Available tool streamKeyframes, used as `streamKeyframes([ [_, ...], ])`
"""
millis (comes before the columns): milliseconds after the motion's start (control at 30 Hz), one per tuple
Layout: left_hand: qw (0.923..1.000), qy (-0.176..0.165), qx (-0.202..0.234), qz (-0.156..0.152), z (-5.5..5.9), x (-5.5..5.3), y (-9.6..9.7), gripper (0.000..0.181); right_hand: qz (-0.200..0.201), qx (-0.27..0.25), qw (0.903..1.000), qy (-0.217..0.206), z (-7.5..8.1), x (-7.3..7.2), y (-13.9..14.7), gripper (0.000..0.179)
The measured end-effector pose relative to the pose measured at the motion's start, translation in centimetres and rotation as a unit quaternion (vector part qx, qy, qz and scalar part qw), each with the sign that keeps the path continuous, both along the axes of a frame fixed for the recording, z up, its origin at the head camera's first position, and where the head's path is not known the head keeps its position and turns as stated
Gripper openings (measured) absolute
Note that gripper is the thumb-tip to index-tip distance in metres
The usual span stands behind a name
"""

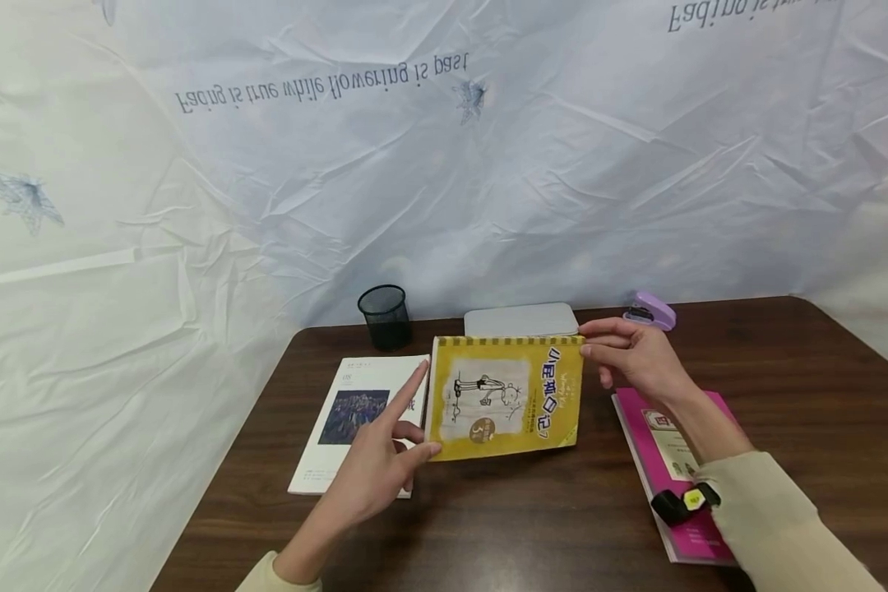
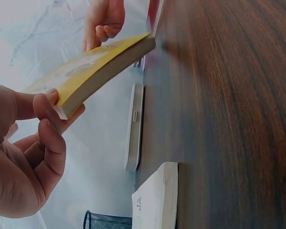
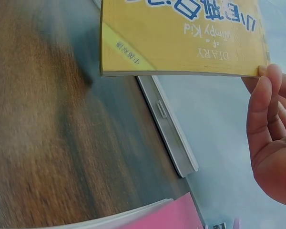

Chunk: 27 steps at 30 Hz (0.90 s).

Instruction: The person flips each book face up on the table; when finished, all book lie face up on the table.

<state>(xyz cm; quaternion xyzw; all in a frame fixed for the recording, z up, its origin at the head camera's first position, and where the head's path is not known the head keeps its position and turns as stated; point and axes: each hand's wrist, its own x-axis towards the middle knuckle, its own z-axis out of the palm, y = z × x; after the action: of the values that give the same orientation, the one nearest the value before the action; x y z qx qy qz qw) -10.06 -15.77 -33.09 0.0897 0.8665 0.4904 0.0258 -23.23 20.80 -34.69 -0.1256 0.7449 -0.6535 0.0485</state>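
A yellow paperback book (image 1: 506, 399) is held up above the table, tilted, its illustrated cover facing the head camera and its title running sideways. My left hand (image 1: 377, 460) grips the left edge, thumb on the cover and fingers behind; the left wrist view shows the page edges by that hand (image 2: 31, 138). At the far right corner my right hand (image 1: 636, 358) pinches the book between thumb and fingers, as the right wrist view also shows. A white book (image 1: 326, 469) lies on the table behind my left hand. Under my right forearm lies a pink book (image 1: 699, 526).
On the dark wooden table (image 1: 525, 526), a black mesh pen holder (image 1: 385, 316) stands at the back left. A flat white case (image 1: 521, 319) lies behind the yellow book. Near the back edge is a purple stapler (image 1: 653, 311). White printed sheeting (image 1: 444, 181) hangs behind the table.
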Motion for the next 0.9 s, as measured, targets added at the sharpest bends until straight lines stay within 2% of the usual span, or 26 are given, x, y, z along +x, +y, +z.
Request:
streamKeyframes([
  [200, 0.9998, -0.018, -0.002, -0.006, -0.1, -0.2, -0.2, 0.101, -0.011, -0.009, 0.9999, -0.009, -0.2, 0.1, -0.3, 0.026],
  [367, 0.9988, -0.042, 0.02, -0.017, -0.3, -0.4, -0.8, 0.101, -0.025, -0.01, 0.9995, -0.019, -0.6, 0.2, -0.7, 0.02],
  [500, 0.9973, -0.058, 0.038, -0.024, -0.2, -0.6, -1.2, 0.099, -0.029, 0.0, 0.9993, -0.022, -0.9, 0.3, -0.9, 0.028],
  [733, 0.9945, -0.085, 0.058, -0.018, -0.1, -1.1, -2.3, 0.1, 0.037, -0.024, 0.998, -0.046, -1.0, 0.2, -0.8, 0.059],
  [900, 0.9928, -0.095, 0.068, -0.029, -0.1, -1.4, -2.6, 0.099, 0.075, 0.003, 0.9957, -0.053, -1.3, 0.0, -0.4, 0.072],
])
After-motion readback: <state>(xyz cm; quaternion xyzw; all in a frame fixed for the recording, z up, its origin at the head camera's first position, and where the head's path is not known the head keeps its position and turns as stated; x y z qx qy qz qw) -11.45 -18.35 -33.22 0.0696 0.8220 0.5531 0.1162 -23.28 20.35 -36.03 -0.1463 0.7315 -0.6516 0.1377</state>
